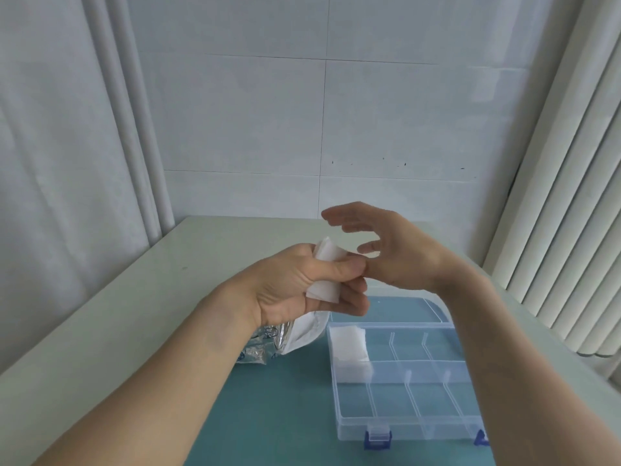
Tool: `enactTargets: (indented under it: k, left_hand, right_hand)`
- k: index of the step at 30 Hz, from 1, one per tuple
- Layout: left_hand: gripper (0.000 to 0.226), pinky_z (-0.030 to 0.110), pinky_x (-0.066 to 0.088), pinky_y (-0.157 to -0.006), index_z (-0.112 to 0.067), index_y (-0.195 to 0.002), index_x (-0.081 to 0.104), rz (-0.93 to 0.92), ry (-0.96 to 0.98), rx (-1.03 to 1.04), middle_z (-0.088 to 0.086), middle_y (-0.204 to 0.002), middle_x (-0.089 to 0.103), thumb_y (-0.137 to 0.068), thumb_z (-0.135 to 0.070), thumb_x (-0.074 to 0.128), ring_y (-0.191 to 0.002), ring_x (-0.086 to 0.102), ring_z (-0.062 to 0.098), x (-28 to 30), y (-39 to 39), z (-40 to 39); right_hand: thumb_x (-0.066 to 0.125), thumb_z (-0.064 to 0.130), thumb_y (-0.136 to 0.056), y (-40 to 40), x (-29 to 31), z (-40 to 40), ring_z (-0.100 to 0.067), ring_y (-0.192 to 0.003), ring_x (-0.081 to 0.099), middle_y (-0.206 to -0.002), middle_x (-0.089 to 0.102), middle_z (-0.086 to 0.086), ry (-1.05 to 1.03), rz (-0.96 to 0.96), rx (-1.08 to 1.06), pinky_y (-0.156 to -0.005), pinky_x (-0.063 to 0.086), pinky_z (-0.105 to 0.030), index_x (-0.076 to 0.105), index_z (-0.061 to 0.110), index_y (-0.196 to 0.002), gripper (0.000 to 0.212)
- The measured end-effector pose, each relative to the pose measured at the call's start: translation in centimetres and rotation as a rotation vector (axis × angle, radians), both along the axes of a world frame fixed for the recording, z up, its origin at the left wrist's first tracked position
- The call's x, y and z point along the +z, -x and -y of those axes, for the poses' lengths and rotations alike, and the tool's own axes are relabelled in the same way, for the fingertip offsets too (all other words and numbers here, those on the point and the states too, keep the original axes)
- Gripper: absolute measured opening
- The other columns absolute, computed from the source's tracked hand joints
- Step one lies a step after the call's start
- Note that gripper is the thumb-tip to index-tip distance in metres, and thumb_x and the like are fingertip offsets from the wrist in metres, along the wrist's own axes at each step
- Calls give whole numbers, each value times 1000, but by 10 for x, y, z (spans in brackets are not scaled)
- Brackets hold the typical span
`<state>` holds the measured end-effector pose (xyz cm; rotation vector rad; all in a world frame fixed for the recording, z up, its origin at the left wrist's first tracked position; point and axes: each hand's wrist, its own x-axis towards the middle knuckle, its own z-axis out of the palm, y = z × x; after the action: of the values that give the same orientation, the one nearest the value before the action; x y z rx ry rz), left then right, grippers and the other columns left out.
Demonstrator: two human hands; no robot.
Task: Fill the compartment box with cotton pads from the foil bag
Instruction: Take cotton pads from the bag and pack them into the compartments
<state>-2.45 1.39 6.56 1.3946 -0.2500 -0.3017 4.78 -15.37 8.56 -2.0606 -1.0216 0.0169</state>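
Compartment box (403,391): clear plastic, lid open, blue latches facing the table's near edge; sits on a teal mat (275,415) at the near right of the table (141,297). One far-left compartment holds a stack of cotton pads (347,348); the other visible compartments show only mat through the plastic. Foil bag (285,338): just left of the box, partly hidden under the left hand. Left hand (302,287): raised above the bag, fingers curled round a small wad of pads (327,274). Right hand (379,247): beside it, fingers spread and relaxed, holding nothing. Handling, as judged: pads light, soft, easily crushed or shed; pinch by an edge. Open room: bare tabletop to the left and toward the far edge.
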Motion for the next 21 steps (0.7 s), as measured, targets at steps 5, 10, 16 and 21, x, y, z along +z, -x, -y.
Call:
enactTargets:
  k: [5, 10, 16, 21]
  left_hand:
    - [20, 36, 60, -70, -6, -79, 72, -9, 13, 64, 12, -76, 67, -86, -23, 66, -64, 64, 23, 2, 3, 11]
    - [14, 31, 58, -58, -5, -92, 65, -10, 11, 326, 10, -72, 68, -99, -12, 55, -60, 64, 22, 2, -4, 10]
    - [18, 38, 52, -78, -5, -108, 65, 24, 12, 215, 15, -91, 65, -94, -4, 54, -89, 61, 29, 3, -4, 7]
    - [17, 40, 57, -80, -3, -95, 69, -3, -129, 57, 16, -83, 68, -97, -11, 54, -78, 67, 31, 4, 1, 0]
  right_hand:
    - [60, 21, -72, 4, 2, 2, -1, -126, 51, -135, 56, 16, 19, -47, 51, -103, 50, -41, 52, 51, -119, 57]
    - [79, 17, -69, 10, 0, -2, -5, -133, 46, -144, 46, 6, 42, -138, 138, -105, 49, -35, 37, 41, -145, 90]
    - [98, 26, -54, 18, -9, -30, -10, -91, 67, -104, 68, 10, 12, 147, -63, -78, 59, -36, 65, 25, -117, 71]
    - [91, 23, -59, 16, -7, -25, -2, -114, 58, -123, 60, 12, -23, 233, -73, -93, 46, -20, 51, 31, -134, 85]
